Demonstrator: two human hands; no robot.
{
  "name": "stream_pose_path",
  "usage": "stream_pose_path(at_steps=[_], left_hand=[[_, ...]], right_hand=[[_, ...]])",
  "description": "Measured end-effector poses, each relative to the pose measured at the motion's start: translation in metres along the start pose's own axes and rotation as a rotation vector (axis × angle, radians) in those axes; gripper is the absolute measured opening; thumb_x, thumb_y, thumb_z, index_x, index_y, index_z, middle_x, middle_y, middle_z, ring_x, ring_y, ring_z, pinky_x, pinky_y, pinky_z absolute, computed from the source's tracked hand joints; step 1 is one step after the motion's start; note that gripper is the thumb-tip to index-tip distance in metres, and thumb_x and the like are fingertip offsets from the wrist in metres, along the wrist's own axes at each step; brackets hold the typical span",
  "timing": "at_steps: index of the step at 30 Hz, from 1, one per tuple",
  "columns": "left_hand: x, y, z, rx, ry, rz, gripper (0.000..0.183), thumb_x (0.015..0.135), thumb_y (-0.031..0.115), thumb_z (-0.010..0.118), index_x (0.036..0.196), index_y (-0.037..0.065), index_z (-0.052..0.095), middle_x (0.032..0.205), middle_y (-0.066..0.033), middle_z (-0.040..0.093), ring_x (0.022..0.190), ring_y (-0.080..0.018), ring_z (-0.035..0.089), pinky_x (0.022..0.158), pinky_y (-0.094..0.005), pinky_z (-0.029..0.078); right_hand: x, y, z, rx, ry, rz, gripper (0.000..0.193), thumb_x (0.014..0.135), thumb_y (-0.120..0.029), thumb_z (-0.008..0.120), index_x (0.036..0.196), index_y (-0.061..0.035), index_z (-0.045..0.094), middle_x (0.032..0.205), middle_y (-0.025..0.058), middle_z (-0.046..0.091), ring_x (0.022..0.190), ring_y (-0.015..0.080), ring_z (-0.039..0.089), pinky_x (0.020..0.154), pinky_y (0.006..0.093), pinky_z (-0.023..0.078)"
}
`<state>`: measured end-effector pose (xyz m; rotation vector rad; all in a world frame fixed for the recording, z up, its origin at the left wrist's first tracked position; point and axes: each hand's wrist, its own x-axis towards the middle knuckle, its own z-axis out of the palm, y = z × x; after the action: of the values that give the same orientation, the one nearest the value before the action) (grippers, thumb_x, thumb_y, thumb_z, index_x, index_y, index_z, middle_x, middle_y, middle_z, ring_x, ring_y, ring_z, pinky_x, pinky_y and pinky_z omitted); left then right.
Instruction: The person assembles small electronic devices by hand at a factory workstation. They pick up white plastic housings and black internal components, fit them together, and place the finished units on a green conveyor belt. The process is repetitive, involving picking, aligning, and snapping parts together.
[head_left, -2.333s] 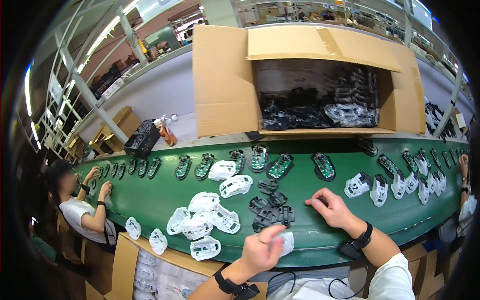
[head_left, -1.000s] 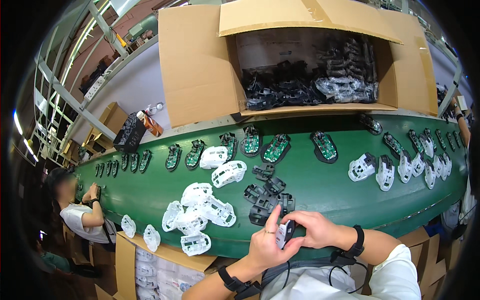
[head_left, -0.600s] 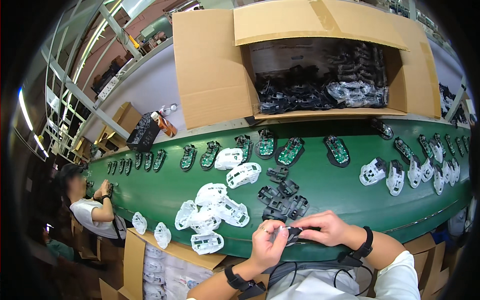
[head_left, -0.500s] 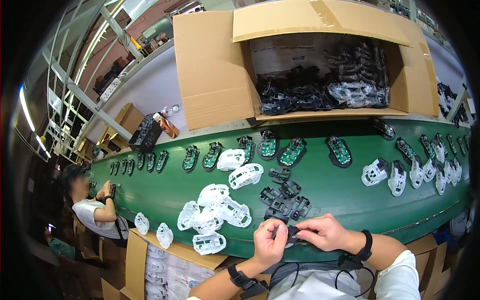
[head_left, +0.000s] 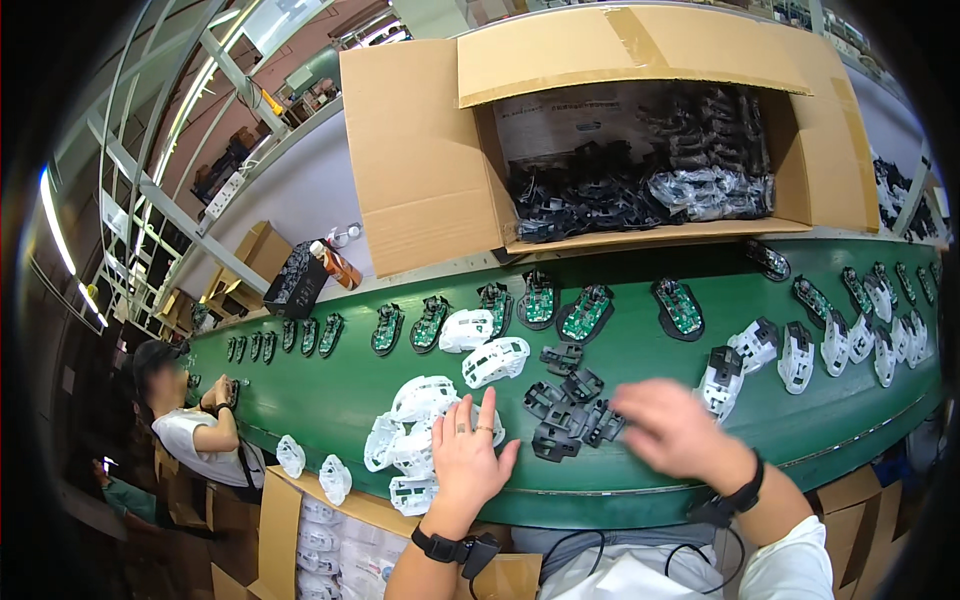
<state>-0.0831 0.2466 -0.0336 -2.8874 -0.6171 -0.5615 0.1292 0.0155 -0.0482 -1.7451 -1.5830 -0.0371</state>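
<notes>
My left hand [head_left: 468, 452] reaches over a cluster of white mouse shells [head_left: 425, 398] with its fingers spread. It looks to hold nothing, though it covers part of the shells. My right hand [head_left: 675, 430] is beside a small pile of black plastic mouse parts [head_left: 560, 440]. Motion blurs its fingers, so I cannot make out whether they hold anything. Just right of that hand lies a white shell with a black part fitted at its top [head_left: 720, 383].
Mouse bases with green circuit boards [head_left: 587, 313] line the far side of the green belt [head_left: 620, 495]. Behind stands an open carton [head_left: 420, 160] of black parts. More shells [head_left: 796, 357] lie at right. A box of white shells [head_left: 275, 530] is near left; a co-worker [head_left: 205, 430] sits beyond.
My hands, earlier together at a small black part, have moved apart: left onto the white shells, right away from the front edge. A white shell with a black top now lies at right.
</notes>
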Motion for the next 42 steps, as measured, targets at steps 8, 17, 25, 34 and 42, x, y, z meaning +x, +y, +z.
stream_pose_path(at_steps=[8,17,25,34,42], left_hand=[[-0.007,-0.011,0.018,-0.218,0.089,0.017,0.046,0.086,0.006,0.068,0.131,0.0,0.063,0.126,-0.0163,0.067,0.115,-0.0368,0.062,0.111,-0.0556,0.04],[-0.007,-0.004,0.007,-0.454,0.044,-0.199,0.053,0.086,0.012,0.069,0.135,-0.005,0.059,0.107,-0.0231,0.069,0.091,-0.0387,0.069,0.077,-0.0429,0.057],[-0.017,-0.013,0.029,-1.225,-0.047,-0.468,0.044,0.1,0.018,0.067,0.135,-0.007,0.058,0.115,-0.0126,0.071,0.1,-0.016,0.068,0.09,-0.0301,0.054],[-0.031,0.04,0.003,-1.639,-0.166,-0.415,0.035,0.104,0.011,0.06,0.135,-0.007,0.057,0.122,-0.0105,0.069,0.107,-0.0124,0.065,0.094,-0.0284,0.052],[-0.035,0.05,-0.013,-1.326,-0.146,-0.168,0.053,0.088,0.017,0.085,0.128,-0.006,0.06,0.113,-0.0121,0.073,0.098,-0.0103,0.067,0.083,-0.026,0.056]], right_hand=[[0.0,0.004,0.038,-0.019,-0.128,-0.017,0.029,0.08,-0.02,0.077,0.105,-0.0064,0.071,0.138,0.0175,0.059,0.124,0.0389,0.057,0.1,0.0479,0.052],[0.0,-0.02,0.038,-0.113,-0.157,0.042,0.037,0.079,-0.01,0.067,0.114,0.0024,0.065,0.144,0.0308,0.05,0.127,0.0458,0.055,0.102,0.0487,0.052],[0.003,-0.021,0.025,-0.021,-0.134,0.22,0.061,0.085,-0.021,0.079,0.138,0.0001,0.058,0.143,0.0244,0.057,0.132,0.0412,0.057,0.106,0.0457,0.051],[0.009,-0.033,0.043,0.386,0.049,-0.027,0.078,0.084,-0.024,0.085,0.147,0.0062,0.05,0.15,0.0245,0.054,0.133,0.0382,0.058,0.111,0.0433,0.046],[0.017,-0.043,0.046,0.496,-0.008,0.183,0.073,0.077,-0.029,0.092,0.135,0.0022,0.059,0.13,0.0203,0.068,0.117,0.0336,0.069,0.099,0.0428,0.056]])
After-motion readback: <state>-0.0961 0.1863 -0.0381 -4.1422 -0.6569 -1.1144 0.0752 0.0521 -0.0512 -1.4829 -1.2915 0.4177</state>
